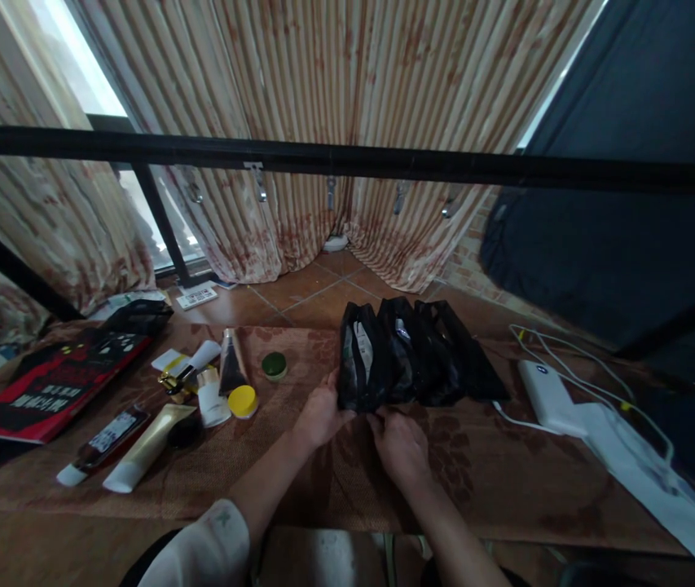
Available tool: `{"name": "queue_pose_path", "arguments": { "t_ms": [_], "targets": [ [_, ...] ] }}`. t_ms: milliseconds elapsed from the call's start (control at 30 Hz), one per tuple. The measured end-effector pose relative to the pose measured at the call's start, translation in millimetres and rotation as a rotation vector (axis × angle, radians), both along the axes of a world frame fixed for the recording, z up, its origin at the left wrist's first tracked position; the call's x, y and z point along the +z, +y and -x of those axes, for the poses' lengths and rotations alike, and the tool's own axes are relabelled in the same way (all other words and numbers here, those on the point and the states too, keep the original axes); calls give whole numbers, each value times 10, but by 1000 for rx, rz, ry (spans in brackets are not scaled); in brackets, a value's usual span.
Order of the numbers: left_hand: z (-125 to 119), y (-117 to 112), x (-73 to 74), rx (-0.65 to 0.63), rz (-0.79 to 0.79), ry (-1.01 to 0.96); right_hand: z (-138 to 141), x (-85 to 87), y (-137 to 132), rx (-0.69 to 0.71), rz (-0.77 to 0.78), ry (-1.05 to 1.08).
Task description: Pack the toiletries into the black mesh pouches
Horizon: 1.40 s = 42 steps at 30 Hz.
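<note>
A black mesh pouch (pixel 350 391) stands upright on the cloth-covered table, its top slit showing something pale inside. My left hand (pixel 318 416) grips its lower left side, with fingers partly hidden behind it. At the pouch's lower right front edge, the fingers of my right hand (pixel 402 444) are curled in and pinch the fabric. Two similar dark pouches stand close by on the right: a middle pouch (pixel 405 359) with something shiny in its opening, and a right pouch (pixel 475 367). Left of my hands lie a green-lidded jar (pixel 274 364) and a yellow-lidded jar (pixel 243 400).
Tubes and bottles, including a gold tube (pixel 151 444) and a brown bottle (pixel 106 440), lie left beside a red book (pixel 59 391). A white power bank (pixel 548 395) with cables sits right. A black rail (pixel 347 155) with hanging clips crosses in front of curtains (pixel 298 81).
</note>
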State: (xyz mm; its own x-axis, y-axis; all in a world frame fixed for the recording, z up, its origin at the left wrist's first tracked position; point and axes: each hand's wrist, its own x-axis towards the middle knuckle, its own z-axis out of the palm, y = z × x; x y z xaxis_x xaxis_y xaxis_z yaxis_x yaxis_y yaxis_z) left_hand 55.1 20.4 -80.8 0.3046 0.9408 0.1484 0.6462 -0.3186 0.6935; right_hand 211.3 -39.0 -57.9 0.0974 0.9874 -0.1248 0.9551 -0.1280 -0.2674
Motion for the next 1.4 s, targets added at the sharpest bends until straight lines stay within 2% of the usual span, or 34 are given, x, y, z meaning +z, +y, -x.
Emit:
{"name": "queue_pose_path", "arguments": {
  "t_ms": [267,600,900,1200,1400],
  "targets": [
    [-103,166,-45,22,-5,-43,49,22,60,-13,18,62],
    [-145,188,-46,51,15,-42,95,18,30,-1,37,107],
    [-133,215,-22,36,33,-53,319,-4,-78,73,45,162],
    [-123,166,96,-37,57,-32,270,15,-45,87,68,155],
    [-52,68,118,-11,103,83,197,28,-35,35,91,108]
  ]
}}
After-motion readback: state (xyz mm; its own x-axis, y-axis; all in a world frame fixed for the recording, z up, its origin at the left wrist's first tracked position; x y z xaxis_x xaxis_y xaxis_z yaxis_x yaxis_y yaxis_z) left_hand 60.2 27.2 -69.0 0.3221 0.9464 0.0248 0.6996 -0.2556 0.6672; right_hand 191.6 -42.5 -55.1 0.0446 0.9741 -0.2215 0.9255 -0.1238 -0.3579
